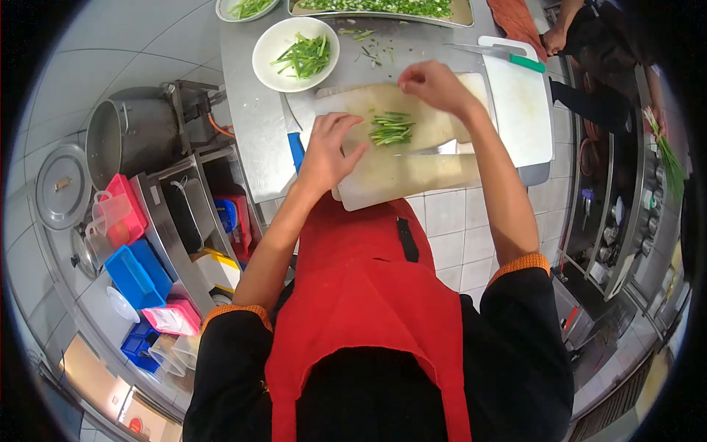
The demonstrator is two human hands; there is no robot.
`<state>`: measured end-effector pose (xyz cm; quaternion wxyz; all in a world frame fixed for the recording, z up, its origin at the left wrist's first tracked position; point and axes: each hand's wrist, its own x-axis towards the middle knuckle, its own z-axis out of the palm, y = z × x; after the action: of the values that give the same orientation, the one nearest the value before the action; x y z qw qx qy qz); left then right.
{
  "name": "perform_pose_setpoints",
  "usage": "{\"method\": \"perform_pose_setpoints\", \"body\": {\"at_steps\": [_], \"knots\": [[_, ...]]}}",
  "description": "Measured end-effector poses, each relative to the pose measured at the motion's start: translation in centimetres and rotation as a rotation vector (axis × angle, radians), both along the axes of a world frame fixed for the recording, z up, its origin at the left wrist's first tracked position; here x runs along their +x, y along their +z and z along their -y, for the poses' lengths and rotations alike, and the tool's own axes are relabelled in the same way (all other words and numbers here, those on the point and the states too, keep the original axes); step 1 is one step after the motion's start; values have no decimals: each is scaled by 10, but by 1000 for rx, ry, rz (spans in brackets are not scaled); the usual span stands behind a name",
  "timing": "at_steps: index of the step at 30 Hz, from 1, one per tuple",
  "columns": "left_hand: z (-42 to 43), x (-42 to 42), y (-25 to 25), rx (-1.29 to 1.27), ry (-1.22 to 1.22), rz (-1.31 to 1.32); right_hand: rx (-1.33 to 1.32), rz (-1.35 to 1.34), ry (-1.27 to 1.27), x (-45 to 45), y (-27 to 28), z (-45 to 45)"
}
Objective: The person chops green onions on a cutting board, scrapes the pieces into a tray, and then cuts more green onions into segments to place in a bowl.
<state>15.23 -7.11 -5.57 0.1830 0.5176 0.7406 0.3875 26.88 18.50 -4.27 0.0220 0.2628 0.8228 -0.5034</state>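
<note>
A small bundle of cut green stalks [391, 129] lies on the worn cutting board [375, 188] in front of me. To its left is my left hand [333, 152], empty, its thumb and fingers apart. My right hand [437, 87] hovers at the upper right of the bundle with fingers curled together; whether they pinch anything is hidden. Below the stalks rests a knife with a pale handle [460, 148], touched by neither hand. A white bowl [260, 59] holding more cut greens stands beyond my left hand.
A blue-handled knife [296, 150] lies left of the board. A green-handled knife [527, 62] rests on a white board [524, 121] at right. A metal tray [462, 16] of chopped greens stands at the back. At right, another person's hand [655, 121] holds long green stalks.
</note>
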Motion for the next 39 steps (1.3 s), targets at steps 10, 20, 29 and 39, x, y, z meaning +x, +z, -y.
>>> {"method": "perform_pose_setpoints", "body": {"at_steps": [10,20,29,39], "knots": [[-19,68,-27,372,252,573,301,-189,-48,43,-9,54],[-55,84,-46,644,258,647,-122,-389,-687,56,-14,139],[-62,86,-34,650,362,706,-407,-602,-796,55,-21,148],[-12,30,-18,101,105,-270,528,-222,-368,72,-8,123]]}}
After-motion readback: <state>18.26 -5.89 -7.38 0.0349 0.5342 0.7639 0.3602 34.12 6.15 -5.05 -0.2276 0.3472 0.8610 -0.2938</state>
